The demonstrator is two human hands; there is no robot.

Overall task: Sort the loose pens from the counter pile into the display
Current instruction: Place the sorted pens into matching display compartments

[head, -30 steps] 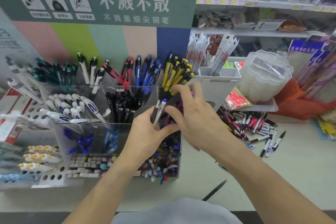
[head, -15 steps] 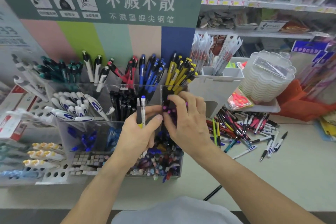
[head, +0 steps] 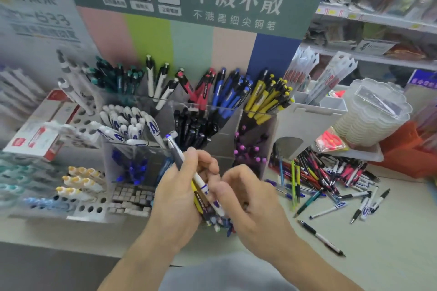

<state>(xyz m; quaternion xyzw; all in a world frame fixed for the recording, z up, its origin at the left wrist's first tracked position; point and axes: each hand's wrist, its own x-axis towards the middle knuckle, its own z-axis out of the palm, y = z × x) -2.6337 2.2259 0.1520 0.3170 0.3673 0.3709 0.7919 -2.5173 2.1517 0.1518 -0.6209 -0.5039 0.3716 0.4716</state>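
Note:
My left hand (head: 179, 194) grips a small bundle of pens: a white pen with a grey grip and blue tip (head: 186, 168) pointing up-left and a yellow and black pen (head: 198, 198) beside it. My right hand (head: 248, 198) is right next to them, its curled fingers at the lower ends of those pens; whether it holds one is hidden. Both hands are in front of the clear tiered pen display (head: 231, 123), whose compartments hold green, white, red, blue, yellow, black and purple-topped pens. The loose pen pile (head: 331, 177) lies on the counter to the right.
A single black and white pen (head: 320, 237) lies alone on the counter at the lower right. A stack of clear scalloped containers (head: 373, 116) stands behind the pile. White hole-racks with correction tapes (head: 78, 182) sit at the left. Shelves of goods run along the back right.
Both hands have drawn back and down from the purple-pen compartment toward me. The left hand's pens now tilt up-left instead of standing upright. The camera view has shifted right and closer.

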